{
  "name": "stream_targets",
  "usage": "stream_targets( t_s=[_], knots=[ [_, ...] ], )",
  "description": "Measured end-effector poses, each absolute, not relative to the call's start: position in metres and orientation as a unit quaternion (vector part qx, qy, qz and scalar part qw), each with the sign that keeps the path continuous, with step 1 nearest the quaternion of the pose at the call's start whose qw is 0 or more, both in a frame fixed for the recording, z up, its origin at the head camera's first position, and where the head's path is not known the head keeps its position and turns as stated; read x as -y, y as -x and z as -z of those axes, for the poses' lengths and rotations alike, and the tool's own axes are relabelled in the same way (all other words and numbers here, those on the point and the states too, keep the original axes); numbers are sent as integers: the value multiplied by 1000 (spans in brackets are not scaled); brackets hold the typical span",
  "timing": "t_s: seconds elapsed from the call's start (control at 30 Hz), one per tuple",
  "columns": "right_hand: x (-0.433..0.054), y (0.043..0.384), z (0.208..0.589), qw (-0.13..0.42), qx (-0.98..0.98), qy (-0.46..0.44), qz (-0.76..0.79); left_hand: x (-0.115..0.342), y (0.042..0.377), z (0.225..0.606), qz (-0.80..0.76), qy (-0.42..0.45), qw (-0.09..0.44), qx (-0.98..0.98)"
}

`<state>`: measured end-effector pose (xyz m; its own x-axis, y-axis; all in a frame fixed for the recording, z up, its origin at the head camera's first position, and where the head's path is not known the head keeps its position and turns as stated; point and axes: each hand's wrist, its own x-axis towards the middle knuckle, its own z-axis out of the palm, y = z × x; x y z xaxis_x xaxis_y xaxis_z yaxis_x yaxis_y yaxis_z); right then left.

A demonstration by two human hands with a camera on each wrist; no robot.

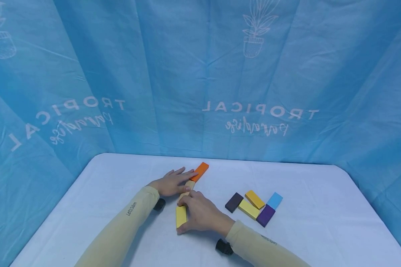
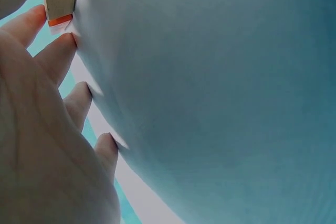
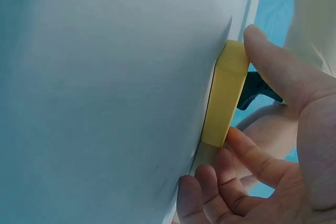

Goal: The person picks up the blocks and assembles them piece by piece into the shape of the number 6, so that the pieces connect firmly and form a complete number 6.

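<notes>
In the head view, a slanting row of blocks lies on the white table: an orange block (image 1: 202,170) at the far end, pale wood-coloured blocks (image 1: 190,184) in the middle and a yellow block (image 1: 181,217) nearest. My right hand (image 1: 204,213) pinches the yellow block lengthwise, thumb at its near end and index finger at the far end. The right wrist view shows the same yellow block (image 3: 223,98) against the table. With fingers spread, my left hand (image 1: 170,184) touches the orange block with its index finger; the thumb lies by the pale blocks, partly hidden by my right hand.
Right of the row lies a loose group: a dark block (image 1: 234,202), another yellow block (image 1: 249,210), an amber block (image 1: 254,199), a purple block (image 1: 265,216) and a light blue block (image 1: 274,200). A blue printed curtain (image 1: 180,74) hangs behind the table (image 1: 307,230).
</notes>
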<state>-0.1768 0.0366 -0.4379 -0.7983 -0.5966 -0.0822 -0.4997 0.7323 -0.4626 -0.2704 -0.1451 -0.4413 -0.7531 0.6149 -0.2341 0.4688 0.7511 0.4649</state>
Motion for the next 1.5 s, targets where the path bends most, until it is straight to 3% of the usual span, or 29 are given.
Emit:
stream_targets(
  t_s=[0.47,0.77,1.5],
  knots=[
    [-62,177,426,121,-879,325,327,145,270,440,-202,-296,195,-913],
    [-81,174,420,130,-886,281,345,143,270,440,-182,-285,192,-921],
    [-133,172,419,78,-897,205,383,141,271,442,-179,-255,195,-930]
  ],
)
